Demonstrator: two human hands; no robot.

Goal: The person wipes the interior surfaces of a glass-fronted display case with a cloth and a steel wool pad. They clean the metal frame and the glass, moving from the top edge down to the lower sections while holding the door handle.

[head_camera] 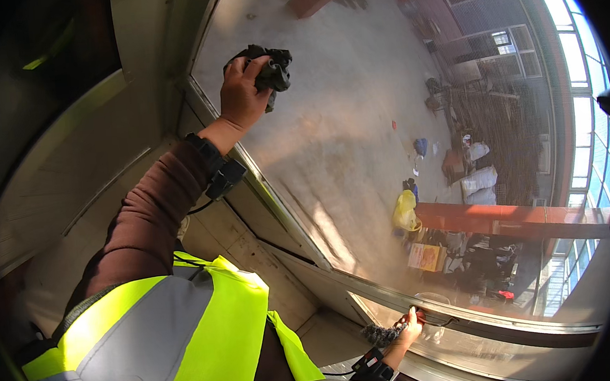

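Note:
My left hand (242,93) is stretched out and presses a crumpled dark cloth (273,70) against a large glass pane (320,108). Its fingers are bent over the cloth, near the pane's metal-framed edge. At the lower right, my right hand (410,328) is at the metal frame rail (487,318), its fingertips by a small reddish part. A fuzzy grey piece (382,335), like a duster head, sticks out from that hand; part of the grip is hidden. Both wrists carry black strapped devices, the left one a black box (227,179).
Metal panels (88,170) stand close on my left, and a tiled floor (222,234) lies below. Through the dusty glass appear a red column (500,218), a yellow bag (404,210), a cardboard box (427,257), white sacks (479,185) and tall windows (581,115).

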